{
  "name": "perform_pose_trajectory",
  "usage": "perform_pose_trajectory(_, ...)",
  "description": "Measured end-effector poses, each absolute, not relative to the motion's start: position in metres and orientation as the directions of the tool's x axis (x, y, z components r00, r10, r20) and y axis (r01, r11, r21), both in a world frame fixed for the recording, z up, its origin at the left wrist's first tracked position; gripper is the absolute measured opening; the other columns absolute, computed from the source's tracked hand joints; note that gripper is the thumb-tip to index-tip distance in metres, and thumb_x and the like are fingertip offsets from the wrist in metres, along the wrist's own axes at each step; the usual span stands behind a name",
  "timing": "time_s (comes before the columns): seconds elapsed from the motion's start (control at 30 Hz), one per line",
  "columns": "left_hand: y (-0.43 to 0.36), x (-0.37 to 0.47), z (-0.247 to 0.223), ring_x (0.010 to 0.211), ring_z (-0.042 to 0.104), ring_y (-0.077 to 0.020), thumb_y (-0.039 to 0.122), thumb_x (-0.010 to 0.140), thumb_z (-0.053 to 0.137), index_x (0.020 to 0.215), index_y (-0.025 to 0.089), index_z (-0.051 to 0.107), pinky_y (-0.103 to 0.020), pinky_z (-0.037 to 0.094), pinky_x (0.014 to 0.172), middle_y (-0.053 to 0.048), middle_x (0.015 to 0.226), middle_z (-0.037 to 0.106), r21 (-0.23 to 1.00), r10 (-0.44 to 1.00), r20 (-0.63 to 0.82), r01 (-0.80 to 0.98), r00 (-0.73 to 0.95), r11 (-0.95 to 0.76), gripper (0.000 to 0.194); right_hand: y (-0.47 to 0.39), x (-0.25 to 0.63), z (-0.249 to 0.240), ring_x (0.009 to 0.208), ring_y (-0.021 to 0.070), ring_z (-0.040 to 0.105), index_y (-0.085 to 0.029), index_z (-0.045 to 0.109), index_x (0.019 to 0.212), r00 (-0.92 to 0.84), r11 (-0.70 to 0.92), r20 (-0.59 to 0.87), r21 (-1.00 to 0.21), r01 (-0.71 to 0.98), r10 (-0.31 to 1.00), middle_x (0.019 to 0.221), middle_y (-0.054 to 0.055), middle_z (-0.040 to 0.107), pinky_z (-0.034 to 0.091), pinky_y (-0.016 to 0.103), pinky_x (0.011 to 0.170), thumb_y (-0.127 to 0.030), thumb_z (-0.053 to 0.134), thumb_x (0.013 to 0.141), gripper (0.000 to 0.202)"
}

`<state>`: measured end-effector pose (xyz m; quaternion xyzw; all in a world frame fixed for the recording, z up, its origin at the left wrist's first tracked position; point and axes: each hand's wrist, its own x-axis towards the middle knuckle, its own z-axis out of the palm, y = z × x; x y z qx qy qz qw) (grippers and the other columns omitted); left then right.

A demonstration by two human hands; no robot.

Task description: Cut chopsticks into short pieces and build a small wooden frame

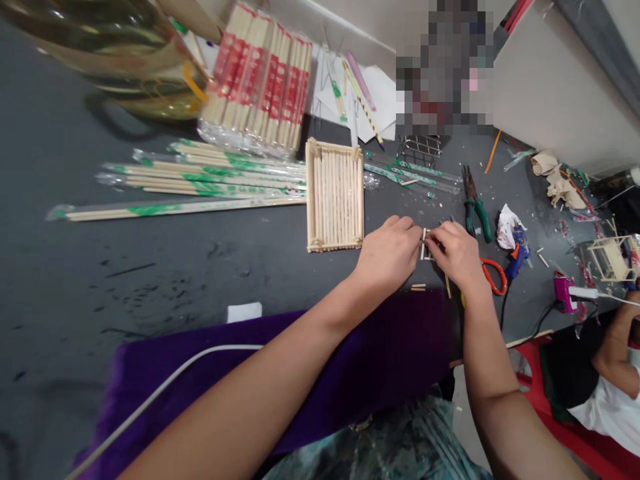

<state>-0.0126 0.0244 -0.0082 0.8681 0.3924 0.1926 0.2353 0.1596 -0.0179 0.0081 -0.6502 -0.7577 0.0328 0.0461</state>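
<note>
A small rectangular frame of short wooden stick pieces (423,253) lies on the grey table between my hands. My left hand (390,252) is closed, its fingertips at the left side of this frame. From the right, my right hand (457,252) pinches at the same frame with thumb and finger; the exact grip is partly hidden. A larger tray-like panel of chopsticks with raised edges (336,197) rests left of my hands. Short cut stick pieces (419,287) lie just below the small frame.
Wrapped chopsticks (200,177) and a red-banded chopstick pack (260,80) lie left. Pliers (475,207), orange-handled scissors (494,277) and a blue glue gun (517,260) sit right. A purple cloth (300,380) covers the near edge. Another person's arm (620,340) is at far right.
</note>
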Motion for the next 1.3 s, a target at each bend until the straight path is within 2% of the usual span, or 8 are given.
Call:
perform_pose_trajectory(0.33,0.024,-0.010,-0.006,0.098,0.061,-0.0271,0.016,0.098,0.048,0.092,0.016,0.070,-0.036,0.051,0.076,-0.011,0.097,0.069,0.534,0.760,0.134,0.600,0.636,-0.596,0.023,-0.022,0.167,0.011,0.095,0.0236,0.060,-0.024,0.067,0.088,-0.062,0.078,0.095,-0.179,0.981,0.994,0.090,0.006,0.066,0.044,0.034,0.081,-0.027,0.052,0.100,0.020)
perform_pose_trajectory(0.6,0.024,-0.011,-0.009,0.097,0.061,-0.0275,0.014,0.096,0.050,0.092,0.016,0.070,-0.037,0.051,0.077,-0.011,0.098,0.069,0.523,0.754,0.150,0.596,0.639,-0.609,0.021,-0.020,0.159,0.008,0.091,0.0238,0.059,-0.024,0.066,0.082,-0.062,0.068,0.048,-0.119,0.991,0.997,0.087,0.006,0.066,0.043,0.034,0.075,-0.030,0.057,0.099,0.020)
perform_pose_trajectory(0.87,0.024,-0.010,-0.009,0.098,0.061,-0.0282,0.013,0.096,0.050,0.093,0.016,0.071,-0.038,0.052,0.078,-0.012,0.098,0.069,0.548,0.755,0.145,0.584,0.639,-0.599,0.021,-0.019,0.159,0.006,0.093,0.0244,0.060,-0.024,0.068,0.090,-0.094,0.098,0.041,-0.114,0.989,0.995,0.090,0.006,0.067,0.045,0.034,0.079,-0.025,0.053,0.099,0.017)
perform_pose_trajectory(1.1,0.025,-0.010,-0.004,0.099,0.061,-0.0282,0.017,0.099,0.048,0.095,0.015,0.071,-0.037,0.052,0.078,-0.011,0.100,0.069,0.493,0.743,0.100,0.616,0.662,-0.615,0.024,-0.022,0.167,0.012,0.094,0.0233,0.062,-0.024,0.070,0.092,-0.039,0.054,0.084,-0.195,0.979,0.996,0.090,0.006,0.067,0.045,0.033,0.080,-0.024,0.053,0.099,0.018)
perform_pose_trajectory(1.3,0.025,-0.010,-0.002,0.101,0.060,-0.0273,0.016,0.099,0.047,0.096,0.015,0.071,-0.037,0.052,0.080,-0.010,0.101,0.069,0.507,0.740,0.081,0.612,0.667,-0.607,0.024,-0.025,0.179,0.015,0.091,0.0218,0.062,-0.024,0.070,0.089,-0.027,0.055,0.108,-0.263,0.963,0.994,0.086,0.004,0.066,0.046,0.032,0.081,-0.019,0.056,0.095,0.016)
